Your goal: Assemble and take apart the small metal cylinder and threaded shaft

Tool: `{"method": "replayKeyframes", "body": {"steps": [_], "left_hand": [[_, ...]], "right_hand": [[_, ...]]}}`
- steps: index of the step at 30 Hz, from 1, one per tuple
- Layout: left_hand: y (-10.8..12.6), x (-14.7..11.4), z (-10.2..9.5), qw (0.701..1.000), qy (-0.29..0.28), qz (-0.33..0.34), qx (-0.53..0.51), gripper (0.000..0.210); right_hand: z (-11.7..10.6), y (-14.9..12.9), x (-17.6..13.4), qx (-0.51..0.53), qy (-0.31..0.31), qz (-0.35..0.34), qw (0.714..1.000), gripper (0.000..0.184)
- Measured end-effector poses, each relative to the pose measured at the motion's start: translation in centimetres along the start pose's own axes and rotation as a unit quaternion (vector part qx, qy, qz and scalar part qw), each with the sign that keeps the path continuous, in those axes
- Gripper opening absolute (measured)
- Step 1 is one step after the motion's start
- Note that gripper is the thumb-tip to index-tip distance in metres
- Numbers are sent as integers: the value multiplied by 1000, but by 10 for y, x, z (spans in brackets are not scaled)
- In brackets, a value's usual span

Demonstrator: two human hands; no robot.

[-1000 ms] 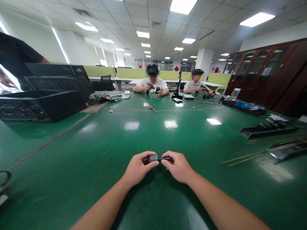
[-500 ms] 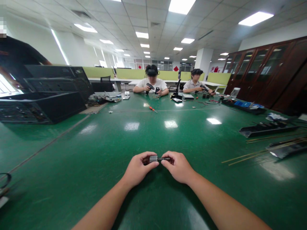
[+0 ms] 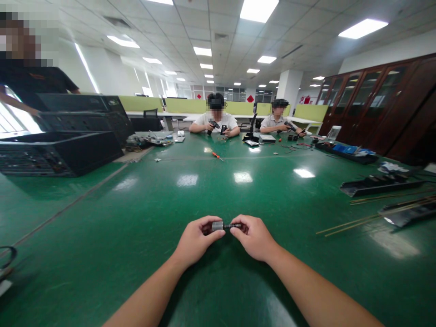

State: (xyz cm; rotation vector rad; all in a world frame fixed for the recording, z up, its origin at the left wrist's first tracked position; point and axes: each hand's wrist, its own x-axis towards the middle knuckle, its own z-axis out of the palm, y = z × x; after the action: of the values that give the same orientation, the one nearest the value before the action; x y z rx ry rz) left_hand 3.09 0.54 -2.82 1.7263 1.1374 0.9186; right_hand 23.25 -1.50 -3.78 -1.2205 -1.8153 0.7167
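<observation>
Ceiling lights (image 3: 259, 9) glow along the top; a dark wooden cabinet (image 3: 407, 102) stands upper right; lime partitions (image 3: 187, 105) cross upper centre.

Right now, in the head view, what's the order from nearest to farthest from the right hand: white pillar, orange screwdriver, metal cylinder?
1. Metal cylinder: just left of the right hand, in the left hand.
2. Orange screwdriver: ahead, farther out on the green table.
3. White pillar: background, beyond the table.

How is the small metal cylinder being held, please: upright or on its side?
On its side: left hand holds the metal cylinder level, its rod toward right hand.
</observation>
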Motion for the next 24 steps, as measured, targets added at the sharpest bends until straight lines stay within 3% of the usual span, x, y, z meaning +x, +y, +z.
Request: {"method": "replayKeyframes", "body": {"steps": [24], "left_hand": [[-2,2,-1,999,7,-17,-45,36]], "right_hand": [[-3,1,1,3,11,5,1000,11]]}}
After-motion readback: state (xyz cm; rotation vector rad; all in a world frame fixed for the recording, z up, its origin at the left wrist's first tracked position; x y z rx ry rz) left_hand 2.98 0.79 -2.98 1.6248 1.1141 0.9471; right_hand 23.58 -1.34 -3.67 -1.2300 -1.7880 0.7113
